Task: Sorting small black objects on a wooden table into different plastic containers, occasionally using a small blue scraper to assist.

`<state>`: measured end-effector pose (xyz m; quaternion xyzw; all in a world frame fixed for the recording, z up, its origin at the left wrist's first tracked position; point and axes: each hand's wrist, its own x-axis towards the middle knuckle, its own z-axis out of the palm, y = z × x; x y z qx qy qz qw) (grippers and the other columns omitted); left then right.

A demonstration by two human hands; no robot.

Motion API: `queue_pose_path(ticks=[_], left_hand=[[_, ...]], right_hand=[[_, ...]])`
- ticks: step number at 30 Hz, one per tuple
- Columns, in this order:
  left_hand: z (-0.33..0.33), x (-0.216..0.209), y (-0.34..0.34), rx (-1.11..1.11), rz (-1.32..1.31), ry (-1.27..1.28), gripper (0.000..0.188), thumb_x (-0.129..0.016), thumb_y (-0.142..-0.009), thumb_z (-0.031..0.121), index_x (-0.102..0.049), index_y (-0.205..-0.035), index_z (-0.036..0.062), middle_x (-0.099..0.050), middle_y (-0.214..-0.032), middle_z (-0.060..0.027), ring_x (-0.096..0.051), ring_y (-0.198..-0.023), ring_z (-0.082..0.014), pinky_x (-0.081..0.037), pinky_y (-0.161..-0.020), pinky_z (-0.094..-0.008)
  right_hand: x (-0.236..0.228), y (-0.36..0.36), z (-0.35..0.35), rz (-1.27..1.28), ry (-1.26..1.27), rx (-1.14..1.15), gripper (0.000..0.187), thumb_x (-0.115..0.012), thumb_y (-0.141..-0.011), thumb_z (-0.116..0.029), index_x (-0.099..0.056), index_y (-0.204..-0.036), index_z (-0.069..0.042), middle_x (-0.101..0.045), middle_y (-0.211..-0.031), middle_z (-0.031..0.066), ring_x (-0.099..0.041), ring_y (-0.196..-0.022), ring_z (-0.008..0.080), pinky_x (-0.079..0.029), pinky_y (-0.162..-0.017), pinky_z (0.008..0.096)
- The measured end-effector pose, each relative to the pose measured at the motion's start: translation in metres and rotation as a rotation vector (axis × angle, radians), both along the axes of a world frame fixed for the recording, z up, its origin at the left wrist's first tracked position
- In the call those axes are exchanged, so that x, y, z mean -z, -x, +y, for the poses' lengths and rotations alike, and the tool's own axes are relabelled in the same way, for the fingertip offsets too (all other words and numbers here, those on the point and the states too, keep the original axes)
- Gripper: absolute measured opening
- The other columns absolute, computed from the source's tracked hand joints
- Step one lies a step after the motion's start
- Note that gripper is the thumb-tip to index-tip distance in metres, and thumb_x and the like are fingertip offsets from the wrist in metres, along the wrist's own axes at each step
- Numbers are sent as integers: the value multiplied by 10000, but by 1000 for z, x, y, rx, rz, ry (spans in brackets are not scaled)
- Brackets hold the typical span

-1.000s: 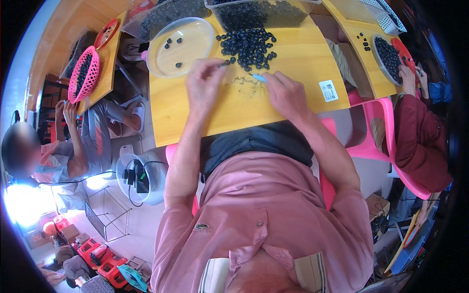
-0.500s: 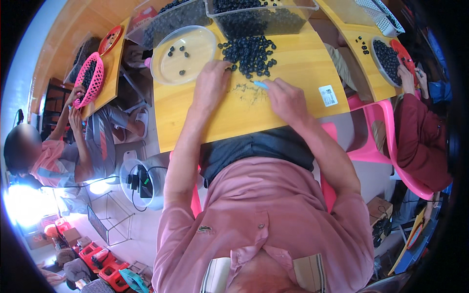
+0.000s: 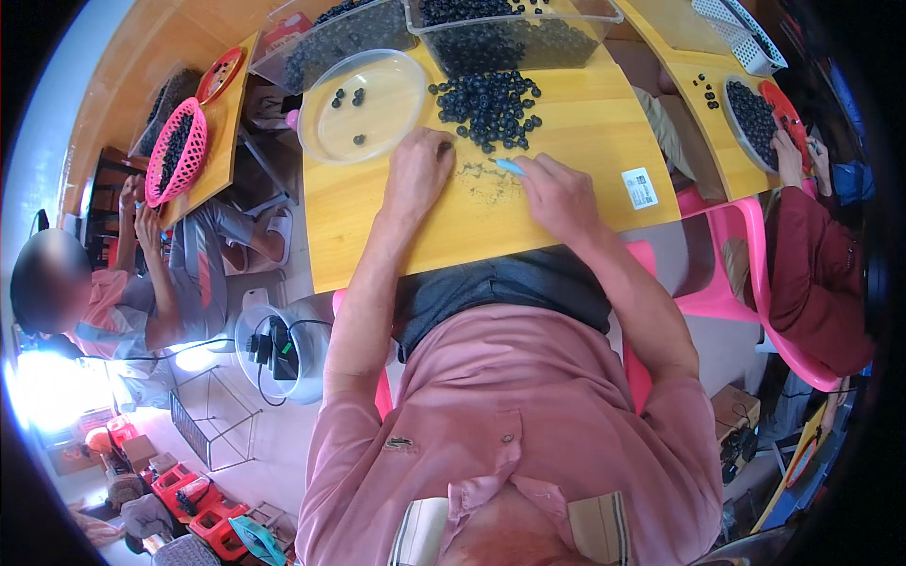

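My left hand [image 3: 420, 170] rests on the yellow table just short of a heap of small dark round pieces [image 3: 486, 106]. Its fingertips are pinched on one dark round piece [image 3: 444, 148], mostly covered by the fingers. In my right hand [image 3: 559, 193] is a slim tool with a light blue handle [image 3: 511, 167], its tip pointing left toward my left fingertips. Fine dark scraps [image 3: 486, 184] lie scattered between the hands. Beyond my left hand, a shallow clear round tray [image 3: 392, 118] holds several dark pieces.
Clear bins [image 3: 510, 49] full of dark pieces line the table's far edge. A white label [image 3: 639, 189] sticks to the table [image 3: 359, 241] at right. One person [image 3: 151, 292] works at left by a pink basket [image 3: 193, 165]; another [image 3: 816, 274] sits at right beside a bowl [image 3: 746, 156].
My left hand has drawn back a little from the heap, toward the tool tip. My right hand keeps its hold on the tool. The whole view has shifted slightly.
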<state>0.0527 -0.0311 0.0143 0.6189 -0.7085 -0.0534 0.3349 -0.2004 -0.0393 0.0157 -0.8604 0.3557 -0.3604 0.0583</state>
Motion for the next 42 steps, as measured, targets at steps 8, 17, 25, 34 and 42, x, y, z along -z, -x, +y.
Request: queue_pose_path(ticks=[8,17,25,34,42], left_hand=[[13,4,16,-70,517,-129,191,-806,-873,53,-768,-1045,-22,-748,-900,-104,-691,-772,-164,-569,-740,-314],[34,0,39,-77,911,-291,227,-811,-906,-5,-740,-1120,-26,-747,-960,-35,-675,-845,-74,-557,-800,-216],[41,2,50,-36,903,-228,281,-780,-909,-44,-708,-1179,-26,-707,-1001,-23,-648,-867,-65,-548,-825,-208],[39,8,49,-8,910,-247,314,-775,-893,-75,-702,-1194,-21,-686,-1013,-16,-631,-855,-58,-545,-819,-206],[39,11,49,16,927,-208,300,-800,-885,-15,-713,-1171,-21,-686,-979,-20,-621,-834,-73,-551,-792,-223]], right_hand=[[4,-1,-1,-45,-13,-8,213,-704,-919,-77,-739,-1129,-70,-665,-847,100,-701,-739,322,-561,-633,430],[-2,0,1,-30,25,-13,155,-658,-934,-88,-720,-1076,-76,-641,-826,67,-711,-753,270,-565,-611,405],[1,-1,2,13,116,-71,160,-666,-936,-113,-717,-1078,-58,-629,-811,63,-702,-721,232,-556,-586,374],[4,-2,2,73,122,-72,161,-657,-952,-129,-708,-1083,-51,-618,-801,65,-695,-689,232,-550,-575,376],[2,-3,3,57,112,-80,166,-682,-926,-77,-731,-1082,-48,-606,-784,70,-684,-689,253,-535,-576,389]])
